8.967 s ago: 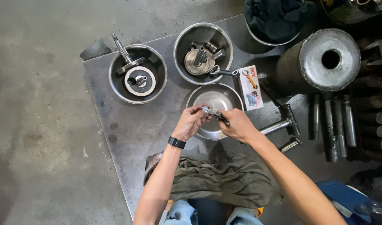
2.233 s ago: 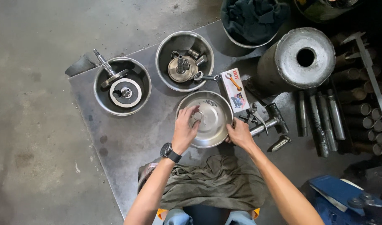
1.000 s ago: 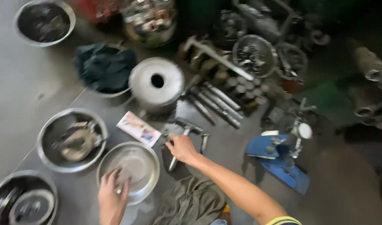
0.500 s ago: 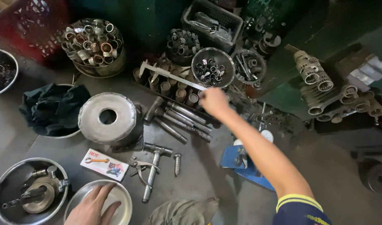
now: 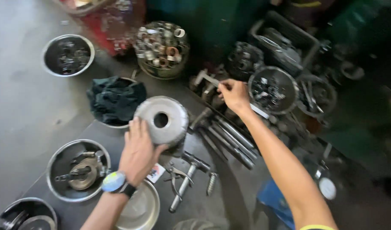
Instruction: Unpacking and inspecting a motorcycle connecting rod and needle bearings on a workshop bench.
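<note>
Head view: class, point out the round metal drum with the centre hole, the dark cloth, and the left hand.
round metal drum [image 5: 172,111]: head view, top face.
dark cloth [image 5: 114,99]: head view, middle folds.
left hand [image 5: 138,153]: head view, back.

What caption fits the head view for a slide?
Left hand rests on a round metal drum; right hand grips a long metal tool above cluttered parts bowls.

I see a dark metal desk [image 5: 229,187] on the grey floor [image 5: 25,110]. On the desk lie steel bowls [image 5: 78,170], a round grey drum [image 5: 163,119], a wrench [image 5: 189,181] and loose rods [image 5: 234,142] along its far edge.
</note>
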